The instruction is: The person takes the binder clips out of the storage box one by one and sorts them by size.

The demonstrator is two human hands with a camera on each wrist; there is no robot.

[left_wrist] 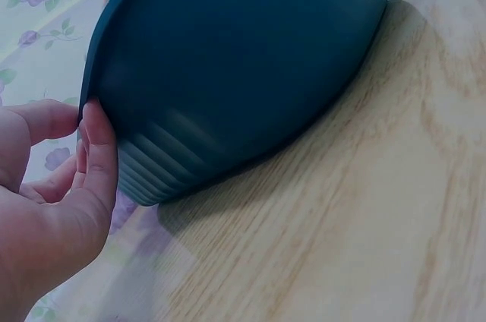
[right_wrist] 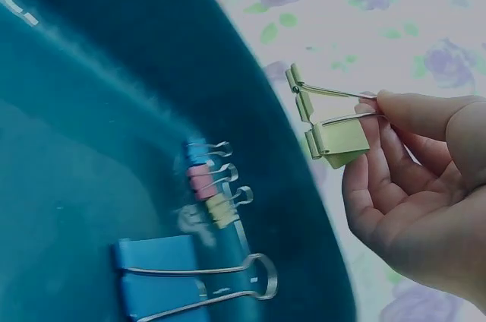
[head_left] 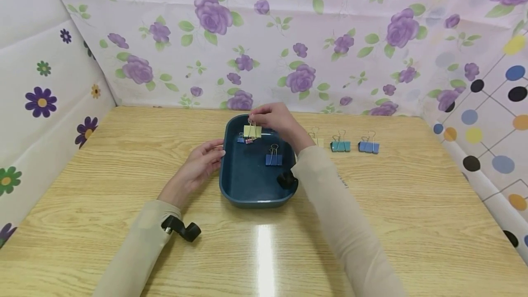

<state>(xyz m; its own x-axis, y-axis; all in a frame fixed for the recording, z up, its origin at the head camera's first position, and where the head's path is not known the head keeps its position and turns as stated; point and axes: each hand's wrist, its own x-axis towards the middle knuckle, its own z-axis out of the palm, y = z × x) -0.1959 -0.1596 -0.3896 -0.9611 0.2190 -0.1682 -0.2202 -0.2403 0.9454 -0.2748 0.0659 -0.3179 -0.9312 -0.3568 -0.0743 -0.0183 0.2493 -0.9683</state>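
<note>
A dark teal plastic tray [head_left: 255, 194] stands on the table. My left hand [head_left: 198, 166] pinches its left rim between thumb and fingers. Above the tray's far end my right hand [head_left: 278, 120] pinches a yellow binder clip [right_wrist: 342, 136] by its wire handles. Inside the tray sits a large blue binder clip [head_left: 273, 160]. Three small binder clips stand in a row near the tray wall: a blue one [right_wrist: 197, 152], a pink one [right_wrist: 203, 182] and a yellow one [right_wrist: 221, 210]. In the head view the held clip partly hides this row.
On the table right of the tray stand another yellow binder clip [head_left: 317, 141], partly behind the right wrist, a teal binder clip [head_left: 340, 146] and a blue binder clip [head_left: 368, 147]. Flowered cloth [head_left: 268, 58] hangs along the table's back edge.
</note>
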